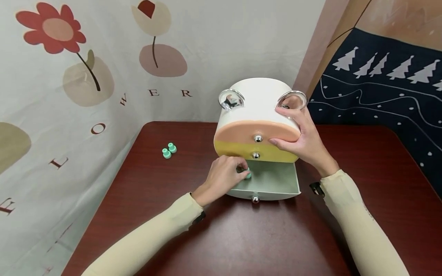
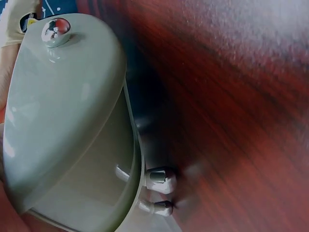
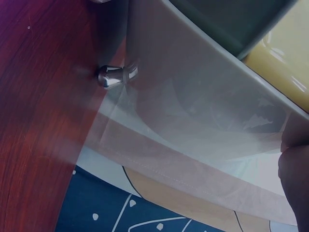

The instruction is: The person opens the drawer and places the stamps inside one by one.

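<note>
A small drawer cabinet point(image 1: 260, 99) has a white shell, round silver ears, and orange and yellow upper drawers. Its pale green bottom drawer point(image 1: 276, 180) is pulled out. My left hand point(image 1: 224, 172) pinches a small mint-green piece point(image 1: 248, 175) over the drawer's left part; fingers hide some of it. My right hand point(image 1: 305, 138) grips the cabinet's upper right corner, thumb on the orange front and index finger on top by the ear. In the left wrist view the drawer's front point(image 2: 63, 96) fills the left side. In the right wrist view the cabinet's side point(image 3: 203, 106) shows.
Two mint-green pieces point(image 1: 169, 150) stand close together on the dark red table point(image 1: 148, 180), left of the cabinet. The cabinet stands on silver feet point(image 3: 113, 76). A flower-print cloth point(image 1: 207, 46) hangs behind, and a dark blue tree-print cloth point(image 1: 380, 84) hangs at the right.
</note>
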Tool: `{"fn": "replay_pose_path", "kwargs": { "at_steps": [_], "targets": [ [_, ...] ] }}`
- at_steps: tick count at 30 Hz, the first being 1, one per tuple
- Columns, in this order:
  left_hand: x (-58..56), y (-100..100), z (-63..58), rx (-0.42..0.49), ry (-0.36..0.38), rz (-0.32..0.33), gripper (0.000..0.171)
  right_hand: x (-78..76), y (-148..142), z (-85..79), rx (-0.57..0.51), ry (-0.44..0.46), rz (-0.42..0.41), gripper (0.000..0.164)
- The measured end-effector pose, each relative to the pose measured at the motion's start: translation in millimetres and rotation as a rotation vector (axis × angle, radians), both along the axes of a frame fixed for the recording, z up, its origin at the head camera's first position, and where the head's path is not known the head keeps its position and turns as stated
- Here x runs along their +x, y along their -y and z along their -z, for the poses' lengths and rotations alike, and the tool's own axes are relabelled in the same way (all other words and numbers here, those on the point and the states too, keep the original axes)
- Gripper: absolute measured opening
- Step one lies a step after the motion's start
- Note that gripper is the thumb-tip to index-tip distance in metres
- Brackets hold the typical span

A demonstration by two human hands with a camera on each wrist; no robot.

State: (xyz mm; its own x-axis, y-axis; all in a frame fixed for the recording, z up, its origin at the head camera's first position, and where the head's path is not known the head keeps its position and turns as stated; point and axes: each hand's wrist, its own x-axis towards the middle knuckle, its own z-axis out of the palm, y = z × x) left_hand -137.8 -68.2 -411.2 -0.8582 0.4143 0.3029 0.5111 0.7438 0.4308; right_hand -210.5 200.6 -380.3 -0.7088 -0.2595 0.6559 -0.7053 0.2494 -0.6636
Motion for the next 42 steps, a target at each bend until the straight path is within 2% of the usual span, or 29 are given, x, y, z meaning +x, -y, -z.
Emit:
{"fn": "replay_pose_path", "kwargs": {
  "at_steps": [6, 10, 18, 22, 25, 29, 33, 38, 42],
  "targets": [
    [-3.1, 4.5, -0.7, -0.033, 0.072, -0.003, 0.012, -1.9, 9.7, -1.6, 0.010, 0.025, -0.033, 0.083],
    [-7.9, 0.5, -1.5, -0.021, 0.102, 0.060, 0.010, 0.1, 8.5, -4.9, -0.001, 0.018, -0.023, 0.082],
    [-10.1, -4.1, -4.1, -0.047, 0.084, 0.075, 0.014, -2.2, 5.2, -9.9, 0.025, 0.003, -0.008, 0.082],
    [-7.8, -4.4, -4.3, -0.064, 0.074, 0.081, 0.013, -2.1, 3.6, -7.8, 0.017, 0.004, -0.004, 0.082],
    [-4.4, -1.7, -4.1, -0.041, 0.084, 0.070, 0.012, -1.3, 3.6, -5.4, 0.011, 0.013, -0.006, 0.083],
    [0.5, 4.1, -2.3, 0.020, 0.103, 0.037, 0.013, 0.6, 2.7, -2.1, 0.017, 0.017, 0.000, 0.084],
    [3.2, 9.4, 1.3, 0.130, 0.082, 0.046, 0.013, 1.9, 0.8, 0.8, 0.004, 0.020, 0.001, 0.084],
    [5.3, 19.6, 5.3, 0.342, 0.006, 0.093, 0.013, 1.9, -0.2, 1.4, -0.012, 0.040, 0.003, 0.085],
    [6.3, 31.1, 7.7, 0.447, -0.073, 0.104, 0.016, 1.8, -0.9, 0.6, -0.015, 0.040, 0.007, 0.085]
  ]
}}
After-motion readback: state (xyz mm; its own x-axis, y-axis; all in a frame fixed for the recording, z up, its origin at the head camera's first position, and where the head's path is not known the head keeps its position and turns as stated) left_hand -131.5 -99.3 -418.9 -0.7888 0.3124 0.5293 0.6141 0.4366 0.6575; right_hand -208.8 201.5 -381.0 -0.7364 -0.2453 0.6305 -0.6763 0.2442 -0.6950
